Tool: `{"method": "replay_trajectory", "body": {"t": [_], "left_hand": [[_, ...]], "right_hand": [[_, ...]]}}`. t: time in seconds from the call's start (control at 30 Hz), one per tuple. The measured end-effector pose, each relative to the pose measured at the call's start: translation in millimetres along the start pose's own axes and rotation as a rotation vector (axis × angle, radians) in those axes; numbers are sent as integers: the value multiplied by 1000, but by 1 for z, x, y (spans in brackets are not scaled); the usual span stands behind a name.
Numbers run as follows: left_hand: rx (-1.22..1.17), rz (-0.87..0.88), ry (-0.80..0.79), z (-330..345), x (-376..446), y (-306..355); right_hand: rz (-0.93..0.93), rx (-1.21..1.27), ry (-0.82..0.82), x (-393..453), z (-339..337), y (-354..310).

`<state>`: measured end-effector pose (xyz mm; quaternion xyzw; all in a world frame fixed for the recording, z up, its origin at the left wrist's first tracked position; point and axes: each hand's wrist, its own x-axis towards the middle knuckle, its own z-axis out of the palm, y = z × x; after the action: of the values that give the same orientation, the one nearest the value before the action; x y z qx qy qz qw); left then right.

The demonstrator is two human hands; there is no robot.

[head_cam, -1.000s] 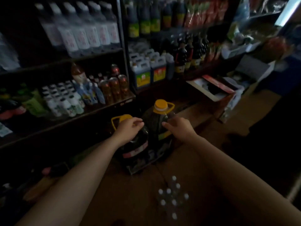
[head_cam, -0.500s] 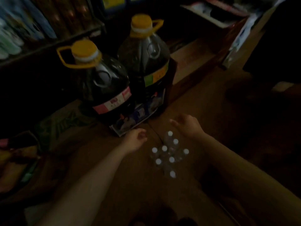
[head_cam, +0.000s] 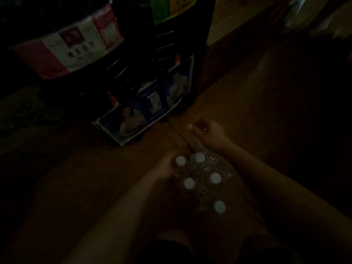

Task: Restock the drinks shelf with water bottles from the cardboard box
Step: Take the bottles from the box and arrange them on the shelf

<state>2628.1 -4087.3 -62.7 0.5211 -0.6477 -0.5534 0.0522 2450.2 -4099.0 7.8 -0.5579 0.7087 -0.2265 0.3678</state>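
A: How far along are you?

B: Judged from the view, early. Five white-capped water bottles (head_cam: 202, 180) stand clustered on the brown cardboard box (head_cam: 95, 178); no shelf is visible. Your left hand (head_cam: 167, 165) curls around the far-left bottle. Your right hand (head_cam: 208, 133), beyond the cluster, is loosely curled; whether it holds anything cannot be told.

A: What stands in the way?

B: Two large dark jugs (head_cam: 106, 60), on a printed carton (head_cam: 144, 115), stand just beyond.
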Motion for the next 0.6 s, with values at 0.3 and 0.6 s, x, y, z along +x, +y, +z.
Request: {"method": "replay_trajectory", "body": {"t": [0.3,0.6], "left_hand": [[-169,59,10,-19,14,-20],[-310,74,139,-111,-63,96]], "right_hand": [[-18,85,20,12,20,3],[85,431,-44,-31,-40,-99]]}}
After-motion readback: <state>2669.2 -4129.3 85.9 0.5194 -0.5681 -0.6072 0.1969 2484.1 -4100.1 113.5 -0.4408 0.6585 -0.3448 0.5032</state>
